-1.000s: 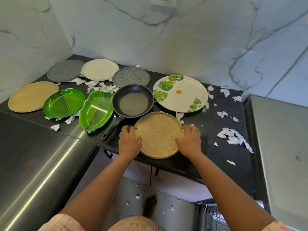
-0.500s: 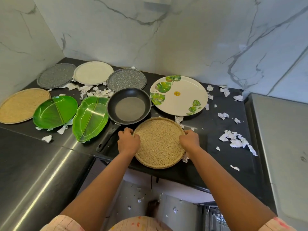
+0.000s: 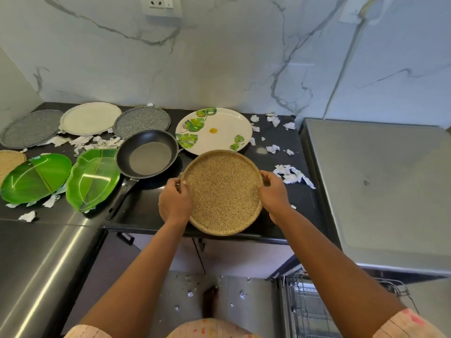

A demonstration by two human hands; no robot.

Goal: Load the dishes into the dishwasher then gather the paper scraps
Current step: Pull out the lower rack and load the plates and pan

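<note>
Above the black counter, both hands' fingers clamp the now-lifted speckled plate.

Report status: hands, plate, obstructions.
Left hand and right hand grip the speckled tan plate by its rim. Dishwasher rack open lower right. Nothing in the way.

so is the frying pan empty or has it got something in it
Empty: the frying pan sits upright on the counter and its grey base shows bare, with no food or paper scraps inside.
</note>
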